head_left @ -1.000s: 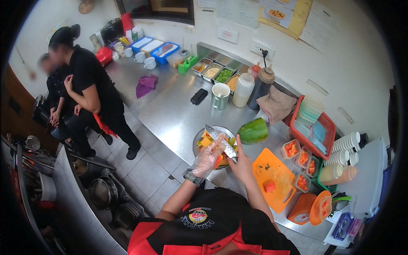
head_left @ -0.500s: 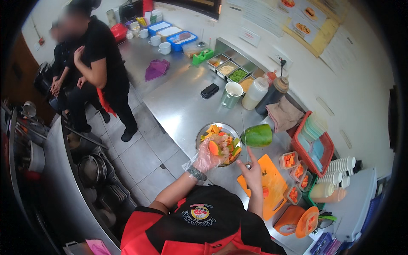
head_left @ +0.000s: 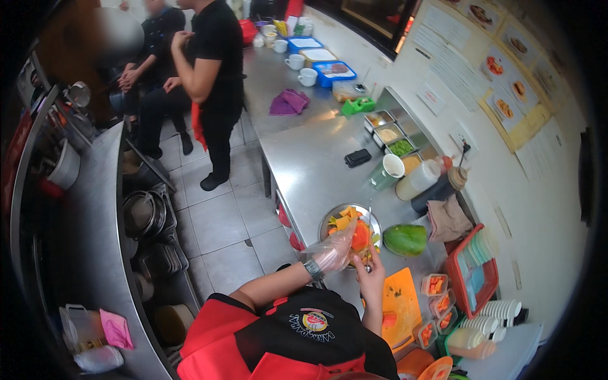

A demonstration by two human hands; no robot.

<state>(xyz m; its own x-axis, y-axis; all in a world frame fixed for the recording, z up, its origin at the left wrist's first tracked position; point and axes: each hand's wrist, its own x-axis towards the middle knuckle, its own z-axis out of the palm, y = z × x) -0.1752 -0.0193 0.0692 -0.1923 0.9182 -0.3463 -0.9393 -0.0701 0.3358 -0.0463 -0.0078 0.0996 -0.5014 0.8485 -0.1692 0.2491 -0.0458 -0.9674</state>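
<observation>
My left hand (head_left: 334, 251), in a clear plastic glove, is closed around an orange papaya piece (head_left: 361, 235) above a round metal bowl (head_left: 324, 221). Orange and green peelings (head_left: 344, 217) lie in that bowl. In my right hand (head_left: 372, 278) is a knife (head_left: 370, 215), its thin blade pointing away from me beside the papaya piece. A larger green-skinned papaya piece (head_left: 406, 240) rests just right of the bowl. Nearer me, an orange cutting board (head_left: 405, 294) carries an orange chunk (head_left: 389, 319) and small dark bits.
Small tubs of orange cubes (head_left: 435, 284) line the board's right side. Beyond them stand a red basket (head_left: 457, 269) and stacked cups (head_left: 500, 310). Squeeze bottles (head_left: 418, 179), a green cup (head_left: 386, 171) and a folded cloth (head_left: 448, 220) sit farther back. Two people (head_left: 212, 76) are at far left.
The view has swung left, so the counter appears farther right. My left hand has turned the papaya piece, showing more orange flesh, and my right hand with the knife has come closer to it.
</observation>
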